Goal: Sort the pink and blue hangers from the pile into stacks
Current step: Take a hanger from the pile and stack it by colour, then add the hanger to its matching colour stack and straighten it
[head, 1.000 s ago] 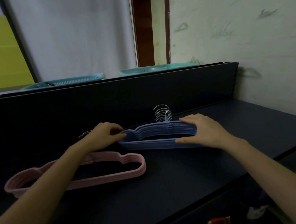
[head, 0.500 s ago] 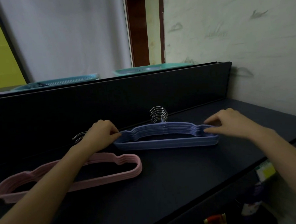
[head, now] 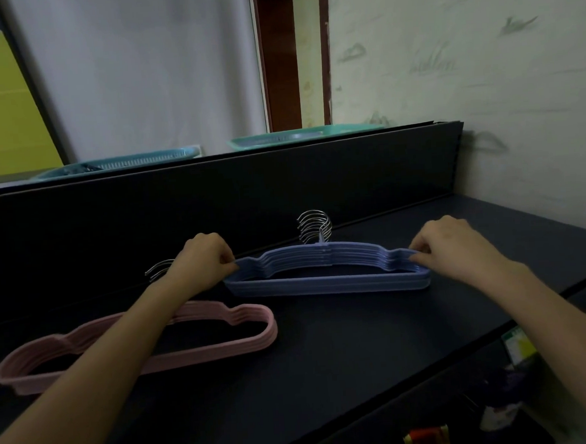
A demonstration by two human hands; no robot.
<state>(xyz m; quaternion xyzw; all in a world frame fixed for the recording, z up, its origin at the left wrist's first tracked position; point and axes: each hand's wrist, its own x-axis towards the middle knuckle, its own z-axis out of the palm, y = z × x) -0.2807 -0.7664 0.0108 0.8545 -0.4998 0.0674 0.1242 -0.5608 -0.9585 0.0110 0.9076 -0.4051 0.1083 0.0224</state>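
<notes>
Fingers of my left hand [head: 203, 261] and right hand [head: 457, 246] pinch opposite ends of the blue hanger stack [head: 326, 278] on the dark table [head: 327, 364]; the pink hanger stack [head: 223, 336] lies beside it, under my left forearm.

My left forearm [head: 127, 338] hides the middle of the pink hanger stack [head: 223, 342] and most of its hooks [head: 159, 268]; objects below the tabletop [head: 328, 374] edge stay unreadable.
</notes>
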